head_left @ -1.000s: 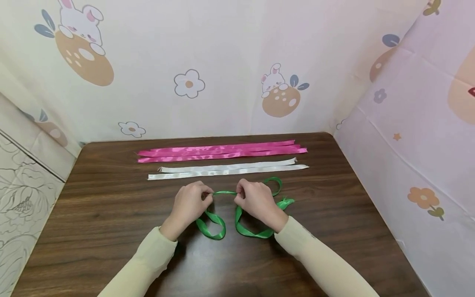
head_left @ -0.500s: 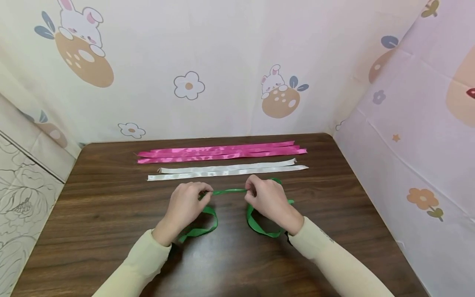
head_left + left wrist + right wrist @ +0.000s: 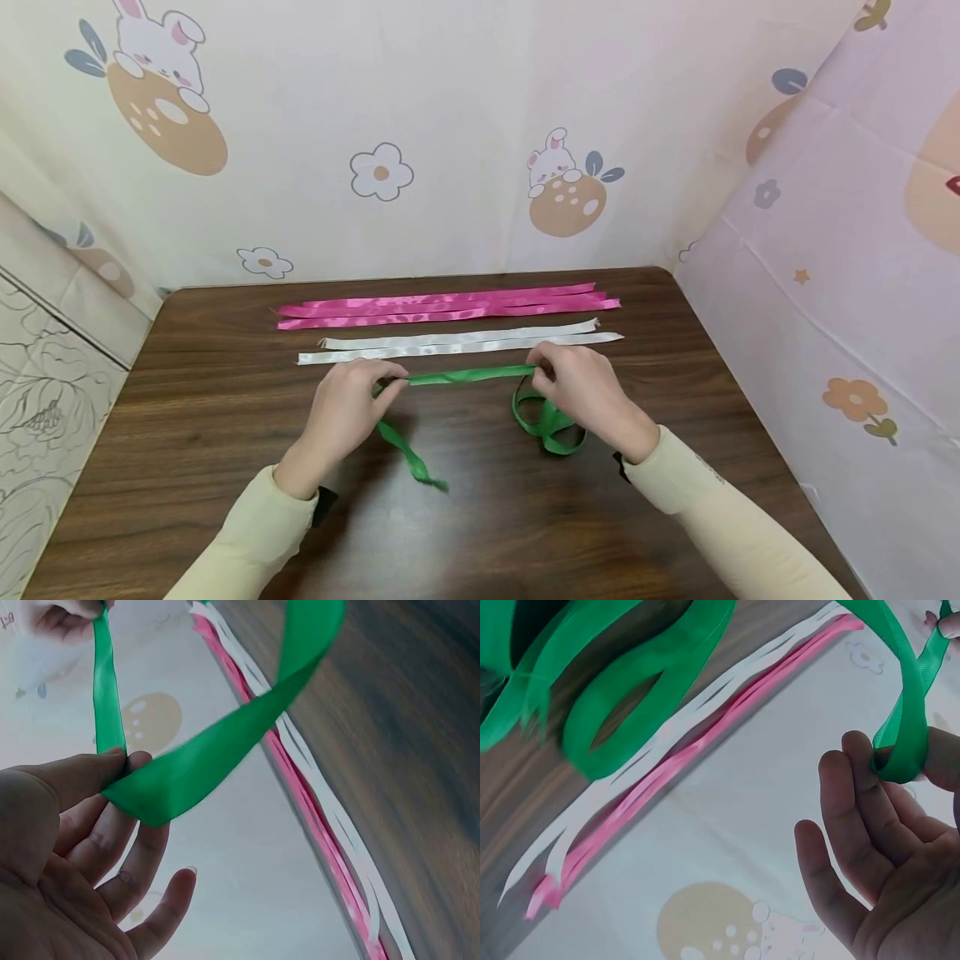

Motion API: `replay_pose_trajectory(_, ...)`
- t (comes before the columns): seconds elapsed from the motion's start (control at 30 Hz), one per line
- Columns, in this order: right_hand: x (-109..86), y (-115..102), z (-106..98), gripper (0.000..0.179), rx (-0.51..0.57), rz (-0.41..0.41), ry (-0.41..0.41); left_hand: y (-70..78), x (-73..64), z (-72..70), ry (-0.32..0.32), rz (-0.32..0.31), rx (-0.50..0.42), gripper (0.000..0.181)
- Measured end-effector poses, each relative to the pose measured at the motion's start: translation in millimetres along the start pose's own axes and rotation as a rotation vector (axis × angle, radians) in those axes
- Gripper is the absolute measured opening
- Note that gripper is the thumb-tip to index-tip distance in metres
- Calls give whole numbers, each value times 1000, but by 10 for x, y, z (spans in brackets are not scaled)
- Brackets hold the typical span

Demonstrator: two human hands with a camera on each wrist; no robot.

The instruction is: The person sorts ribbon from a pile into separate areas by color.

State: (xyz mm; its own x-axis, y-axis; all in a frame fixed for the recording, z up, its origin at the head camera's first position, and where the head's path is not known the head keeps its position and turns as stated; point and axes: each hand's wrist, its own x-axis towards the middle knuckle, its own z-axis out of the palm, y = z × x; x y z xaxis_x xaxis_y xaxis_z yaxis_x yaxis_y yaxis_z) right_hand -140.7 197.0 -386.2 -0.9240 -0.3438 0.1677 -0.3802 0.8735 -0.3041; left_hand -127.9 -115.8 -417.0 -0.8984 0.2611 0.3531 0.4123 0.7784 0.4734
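A green satin ribbon (image 3: 471, 376) stretches nearly straight between my two hands, a little in front of the white ribbons. My left hand (image 3: 345, 408) pinches it between thumb and forefinger; in the left wrist view the other fingers (image 3: 161, 907) spread loosely below the green ribbon (image 3: 202, 769). From that hand a short tail hangs toward the table and ends in a frayed tip. My right hand (image 3: 585, 387) pinches the other end of the stretch with thumb and finger. Below it the remaining ribbon hangs in loops, also seen large in the right wrist view as green ribbon (image 3: 641, 712).
Two white ribbons (image 3: 457, 343) lie side by side across the brown wooden table (image 3: 225, 433). Behind them several pink ribbons (image 3: 450, 307) lie in a row near the back edge. A printed cloth (image 3: 450, 100) hangs behind the table and along its right side.
My hands have moved apart, left hand leftward and right hand rightward, so the stretch between them is longer and flatter. The left side's loop has become a hanging tail.
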Motion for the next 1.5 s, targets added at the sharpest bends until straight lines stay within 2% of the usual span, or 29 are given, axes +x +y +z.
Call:
replay_pose_trajectory(0.37,-91,310,-193,19,-49,30,-38,-194,-52,-175,39,-28,-9,10)
replay_pose_trajectory(0.77,-146,636,-342,21,-61,111,-39,-439,-142,-300,89,-58,18,11)
replay_pose_trajectory(1.03,-169,937,-390,22,-23,183,-56,-604,-204,-365,124,-89,42,12)
replay_pose_trajectory(1.23,-156,1143,-347,23,17,248,-82,-790,-248,-373,98,-139,48,11)
replay_pose_trajectory(1.4,-129,1321,-255,26,77,328,-122,-965,-260,-348,59,-199,30,11)
replay_pose_trajectory(1.5,-106,1427,-181,26,90,346,-129,-1075,-260,-327,23,-240,15,12)
